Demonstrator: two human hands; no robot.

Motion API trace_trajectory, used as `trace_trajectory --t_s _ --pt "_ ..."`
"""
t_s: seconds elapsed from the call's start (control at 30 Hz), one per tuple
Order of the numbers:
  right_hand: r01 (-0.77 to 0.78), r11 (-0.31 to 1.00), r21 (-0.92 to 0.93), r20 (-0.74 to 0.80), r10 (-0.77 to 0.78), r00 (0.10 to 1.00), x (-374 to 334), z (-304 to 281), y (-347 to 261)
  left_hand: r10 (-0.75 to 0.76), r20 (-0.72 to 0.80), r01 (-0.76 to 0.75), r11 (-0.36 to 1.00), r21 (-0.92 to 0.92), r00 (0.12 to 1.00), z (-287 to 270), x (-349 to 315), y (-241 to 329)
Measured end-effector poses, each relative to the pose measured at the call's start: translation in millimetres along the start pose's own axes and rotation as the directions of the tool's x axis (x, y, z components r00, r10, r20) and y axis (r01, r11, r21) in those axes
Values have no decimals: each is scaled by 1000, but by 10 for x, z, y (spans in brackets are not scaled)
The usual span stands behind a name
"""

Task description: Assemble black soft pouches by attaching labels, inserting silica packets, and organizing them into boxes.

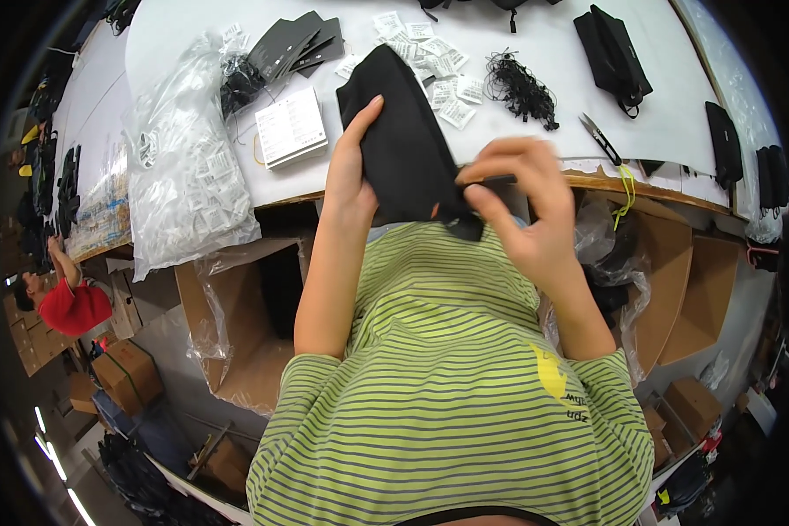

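Observation:
My left hand (pixel 352 167) is closed round a long black fabric pouch (pixel 408 145), thumb on its face, holding it tilted in front of my body at the table's front edge. At the pouch's lower right end, my right hand (pixel 526 197) has its fingers bent together. A thin dark piece (pixel 500 179) shows between those fingers; it looks like a tab or cord, but blur hides its exact kind. A small orange mark sits near that end of the pouch. Just beyond the pouch lie several small white printed packets (pixel 443 61).
A clear bag of white packets (pixel 193 167), a white box (pixel 291 127), dark grey cards (pixel 294 44), tangled black cords (pixel 519 88), scissors (pixel 600 138) and another black pouch (pixel 614 61) lie on the white table. Cardboard boxes (pixel 666 280) stand below. A person in red (pixel 74 302) works at far left.

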State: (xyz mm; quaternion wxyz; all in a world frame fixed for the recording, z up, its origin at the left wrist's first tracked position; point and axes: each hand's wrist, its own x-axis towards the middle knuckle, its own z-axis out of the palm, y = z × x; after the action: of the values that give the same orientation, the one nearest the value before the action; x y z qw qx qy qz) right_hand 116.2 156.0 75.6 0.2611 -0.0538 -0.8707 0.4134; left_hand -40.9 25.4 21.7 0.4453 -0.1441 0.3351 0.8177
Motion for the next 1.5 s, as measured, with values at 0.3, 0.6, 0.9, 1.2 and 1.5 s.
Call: trace_trajectory --t_s 0.3,0.6,0.9,1.2,1.5 --pt "407 827 -387 210 -351 913 156 16 221 -68 186 121 948 -293 980 103 -352 -202" --pt "-410 790 456 328 280 903 140 -323 276 482 582 -741 260 619 655 -235 -396 -22" --pt "-365 926 96 428 293 855 80 -678 436 276 633 -680 124 723 723 -3 -336 36" --pt "-330 931 -156 -268 282 921 304 -1491 1029 390 539 -590 15 807 746 -174 -297 318" --pt "-373 376 -848 -362 101 927 477 -1703 2507 775 460 38 -525 850 433 -998 109 934"
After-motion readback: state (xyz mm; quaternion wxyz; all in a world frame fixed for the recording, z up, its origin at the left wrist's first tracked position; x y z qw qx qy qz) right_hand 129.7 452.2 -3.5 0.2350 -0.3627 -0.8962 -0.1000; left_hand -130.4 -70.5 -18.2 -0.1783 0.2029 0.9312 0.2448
